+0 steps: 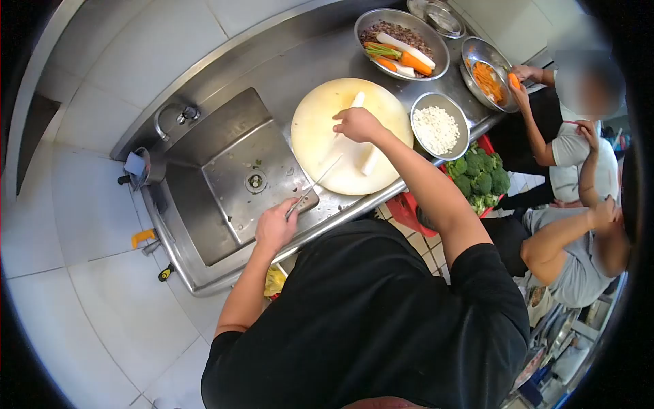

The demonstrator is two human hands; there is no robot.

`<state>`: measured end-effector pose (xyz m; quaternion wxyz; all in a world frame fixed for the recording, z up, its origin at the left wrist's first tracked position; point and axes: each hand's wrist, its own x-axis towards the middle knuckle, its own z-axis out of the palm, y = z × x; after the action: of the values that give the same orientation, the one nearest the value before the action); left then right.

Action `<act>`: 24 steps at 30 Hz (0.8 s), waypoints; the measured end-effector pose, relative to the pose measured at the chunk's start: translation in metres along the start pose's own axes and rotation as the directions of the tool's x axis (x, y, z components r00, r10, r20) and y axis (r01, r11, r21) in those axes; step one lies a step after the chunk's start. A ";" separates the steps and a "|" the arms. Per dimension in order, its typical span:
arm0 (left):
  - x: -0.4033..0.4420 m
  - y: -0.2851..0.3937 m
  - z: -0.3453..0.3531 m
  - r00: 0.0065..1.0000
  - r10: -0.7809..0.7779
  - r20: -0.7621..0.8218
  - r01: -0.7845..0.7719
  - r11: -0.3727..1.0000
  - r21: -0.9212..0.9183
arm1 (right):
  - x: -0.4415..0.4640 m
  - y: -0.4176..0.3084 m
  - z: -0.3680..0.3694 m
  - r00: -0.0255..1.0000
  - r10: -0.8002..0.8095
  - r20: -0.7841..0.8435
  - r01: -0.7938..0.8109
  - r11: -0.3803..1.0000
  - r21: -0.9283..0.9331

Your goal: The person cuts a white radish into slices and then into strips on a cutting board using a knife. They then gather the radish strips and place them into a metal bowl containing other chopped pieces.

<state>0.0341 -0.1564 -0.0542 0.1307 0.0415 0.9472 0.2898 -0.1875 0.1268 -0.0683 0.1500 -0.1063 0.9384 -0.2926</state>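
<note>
Knife across the board rim

I see the left hand wrapped round its handle; the right hand half-curled, its hold unclear. A white stick lies toward the near rim; open board separates it from the sink.

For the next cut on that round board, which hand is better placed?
Probably the left hand: it grips the knife, whose blade reaches over the cutting board. The right hand holds no knife and is near a white vegetable piece.
</note>
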 end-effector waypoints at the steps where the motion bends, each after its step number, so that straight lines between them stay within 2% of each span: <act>1: 0.000 0.001 0.001 0.998 -0.031 0.051 0.032 0.999 -0.020 | -0.001 0.011 0.001 0.998 -0.016 -0.066 0.014 0.999 -0.044; 3: -0.003 0.016 -0.002 0.983 -0.095 0.154 0.105 0.993 -0.057 | -0.015 0.027 -0.014 0.981 -0.061 -0.186 0.035 0.990 -0.139; 4: -0.002 0.025 -0.008 0.970 -0.113 0.217 0.131 0.989 -0.070 | -0.026 0.036 -0.024 0.991 -0.005 -0.130 -0.004 0.997 -0.074; 7: 0.007 0.021 0.003 0.963 -0.064 0.260 0.071 0.997 -0.017 | -0.066 0.098 -0.006 0.949 -0.314 -0.004 0.312 0.945 -0.093; 10: 0.025 0.020 0.018 0.950 -0.050 0.308 0.055 0.998 -0.007 | -0.101 0.096 0.015 0.959 -0.282 -0.025 0.283 0.956 0.070; 13: 0.047 0.026 0.019 0.958 0.022 0.285 -0.016 1.000 -0.023 | -0.122 0.074 0.039 0.958 -0.260 -0.122 0.274 0.956 0.110; 17: 0.044 0.068 0.006 0.961 -0.003 0.276 -0.013 0.998 0.059 | -0.146 0.056 0.064 0.853 -0.299 -0.428 0.329 0.944 -0.005; 21: 0.045 0.074 0.033 0.951 -0.026 0.308 -0.008 0.994 0.111 | -0.146 0.063 0.081 0.824 -0.343 -0.451 0.375 0.927 -0.019; 24: 0.054 0.091 0.038 0.953 -0.045 0.300 -0.005 0.987 0.163 | -0.140 0.072 0.083 0.804 -0.300 -0.514 0.376 0.925 0.048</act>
<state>-0.0072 -0.0520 -0.0452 0.2734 0.0863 0.9367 0.2008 -0.0364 0.1821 -0.1450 -0.1441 -0.1816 0.8864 -0.4007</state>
